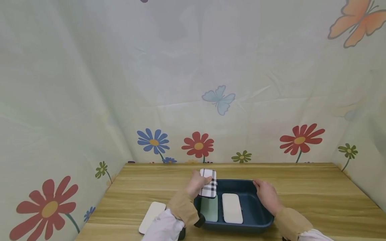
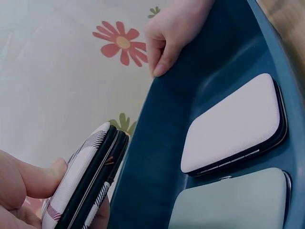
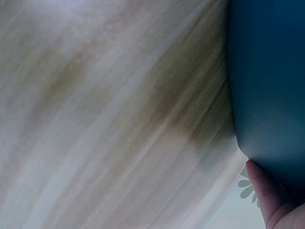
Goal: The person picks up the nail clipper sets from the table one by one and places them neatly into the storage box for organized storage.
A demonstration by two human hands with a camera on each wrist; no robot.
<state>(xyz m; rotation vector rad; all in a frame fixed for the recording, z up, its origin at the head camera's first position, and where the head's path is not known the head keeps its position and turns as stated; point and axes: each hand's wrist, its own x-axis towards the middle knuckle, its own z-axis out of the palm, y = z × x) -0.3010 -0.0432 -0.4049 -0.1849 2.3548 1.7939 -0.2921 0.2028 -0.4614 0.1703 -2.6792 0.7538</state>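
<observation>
Case in plaid (image 1: 208,187), pinched in the left hand (image 1: 196,183), is above the left end of a blue tray (image 1: 253,211), long axis roughly in line with the green case (image 1: 209,210) inside, while the right hand (image 1: 267,196) grips the far right corner.

a wood-grain table (image 1: 313,187) carries a dark blue tray (image 1: 254,209), with a white case (image 1: 152,214) lying flat to its left.
</observation>
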